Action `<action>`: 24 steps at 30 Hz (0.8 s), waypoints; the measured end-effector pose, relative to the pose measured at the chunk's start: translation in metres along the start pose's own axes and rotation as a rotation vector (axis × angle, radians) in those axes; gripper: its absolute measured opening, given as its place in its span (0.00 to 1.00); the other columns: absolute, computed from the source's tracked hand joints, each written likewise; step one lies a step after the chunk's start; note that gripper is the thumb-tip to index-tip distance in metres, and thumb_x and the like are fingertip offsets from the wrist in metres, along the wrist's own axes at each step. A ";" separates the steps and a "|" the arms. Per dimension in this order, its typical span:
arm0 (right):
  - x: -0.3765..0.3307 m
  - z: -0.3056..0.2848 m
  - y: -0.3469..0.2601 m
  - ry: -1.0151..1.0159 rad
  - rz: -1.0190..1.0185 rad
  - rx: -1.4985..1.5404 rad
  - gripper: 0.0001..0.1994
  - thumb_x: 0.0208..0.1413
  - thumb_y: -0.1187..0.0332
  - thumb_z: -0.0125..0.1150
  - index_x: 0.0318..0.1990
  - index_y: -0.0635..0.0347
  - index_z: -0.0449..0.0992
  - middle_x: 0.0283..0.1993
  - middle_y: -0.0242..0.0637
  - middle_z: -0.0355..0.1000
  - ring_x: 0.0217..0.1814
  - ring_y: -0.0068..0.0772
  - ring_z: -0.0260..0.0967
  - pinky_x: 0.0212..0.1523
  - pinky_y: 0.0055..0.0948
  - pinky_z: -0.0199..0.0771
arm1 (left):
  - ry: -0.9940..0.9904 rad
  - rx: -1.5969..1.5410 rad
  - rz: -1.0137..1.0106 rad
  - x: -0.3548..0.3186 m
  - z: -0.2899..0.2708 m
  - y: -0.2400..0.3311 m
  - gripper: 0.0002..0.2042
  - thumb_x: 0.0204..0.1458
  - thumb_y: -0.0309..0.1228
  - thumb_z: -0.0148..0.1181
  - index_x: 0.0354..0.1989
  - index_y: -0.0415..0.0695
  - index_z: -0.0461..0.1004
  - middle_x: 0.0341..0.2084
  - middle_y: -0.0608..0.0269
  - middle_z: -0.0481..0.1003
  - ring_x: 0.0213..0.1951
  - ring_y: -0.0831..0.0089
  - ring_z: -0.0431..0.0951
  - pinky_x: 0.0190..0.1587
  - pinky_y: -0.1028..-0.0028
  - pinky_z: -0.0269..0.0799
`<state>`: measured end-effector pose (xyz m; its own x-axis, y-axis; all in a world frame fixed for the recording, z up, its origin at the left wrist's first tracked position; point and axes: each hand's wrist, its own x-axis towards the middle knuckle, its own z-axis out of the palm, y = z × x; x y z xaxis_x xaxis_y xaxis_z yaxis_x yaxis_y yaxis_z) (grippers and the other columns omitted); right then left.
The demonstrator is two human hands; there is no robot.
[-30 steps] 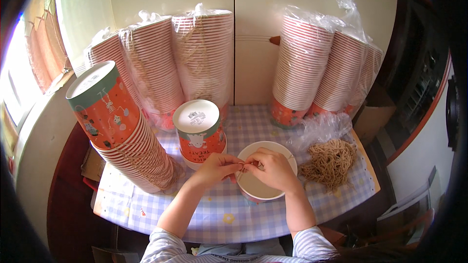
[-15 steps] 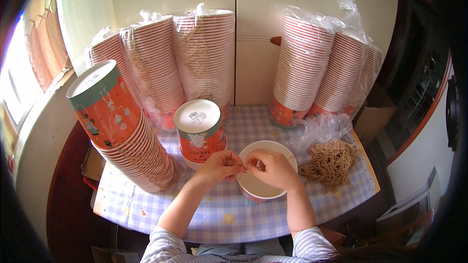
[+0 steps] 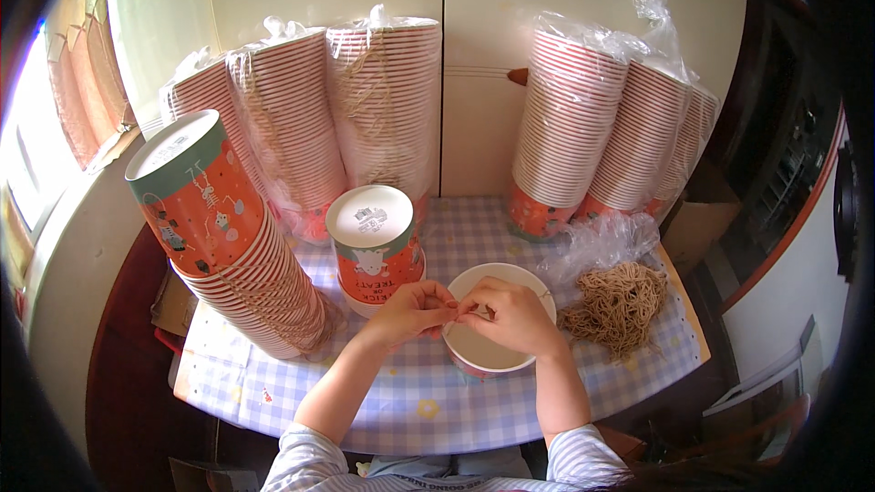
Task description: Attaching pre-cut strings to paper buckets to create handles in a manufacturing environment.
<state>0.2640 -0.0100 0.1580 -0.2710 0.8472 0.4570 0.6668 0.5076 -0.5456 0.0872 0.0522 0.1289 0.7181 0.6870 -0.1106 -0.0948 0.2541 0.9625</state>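
Over the left rim of an upright white-lined paper bucket, my left hand and my right hand meet at their fingertips. Both are closed in a pinch. What they pinch is too small to make out. A thin cord-like bit shows at the bucket's right rim. Right of the bucket lies a tangled pile of brown twine cords. To the left of my left hand, an upside-down orange and green printed bucket stands on the table, its white base up.
A tall leaning stack of nested buckets stands at the left. Plastic-wrapped bucket stacks line the back left, with more wrapped stacks at the back right. Crumpled clear plastic lies behind the twine. A checked cloth covers the table.
My right hand has shifted slightly left, and its fingertips have come closer together against my left fingertips. The buckets and twine stay in place.
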 end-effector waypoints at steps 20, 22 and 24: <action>0.004 -0.003 -0.010 0.026 0.182 0.093 0.09 0.41 0.68 0.60 0.30 0.59 0.71 0.30 0.37 0.71 0.34 0.38 0.70 0.35 0.32 0.68 | -0.004 0.155 0.159 -0.002 0.005 -0.005 0.08 0.46 0.22 0.55 0.35 0.39 0.65 0.24 0.67 0.71 0.24 0.84 0.68 0.23 0.84 0.62; 0.004 -0.004 -0.009 -0.001 0.175 0.096 0.08 0.41 0.68 0.60 0.30 0.59 0.71 0.30 0.37 0.71 0.35 0.38 0.70 0.35 0.32 0.68 | -0.009 0.160 0.166 -0.001 0.006 -0.005 0.08 0.46 0.22 0.55 0.34 0.40 0.64 0.24 0.67 0.71 0.24 0.85 0.68 0.23 0.85 0.62; 0.004 -0.003 -0.006 -0.028 0.167 0.099 0.08 0.41 0.68 0.60 0.30 0.59 0.71 0.30 0.37 0.71 0.35 0.38 0.70 0.36 0.31 0.68 | -0.015 0.146 0.174 -0.001 0.005 -0.006 0.09 0.46 0.21 0.55 0.33 0.41 0.62 0.23 0.67 0.71 0.24 0.85 0.68 0.24 0.85 0.62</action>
<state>0.2610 -0.0103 0.1648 -0.1822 0.9242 0.3356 0.6327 0.3714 -0.6795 0.0907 0.0467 0.1245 0.7099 0.7016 0.0627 -0.1184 0.0311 0.9925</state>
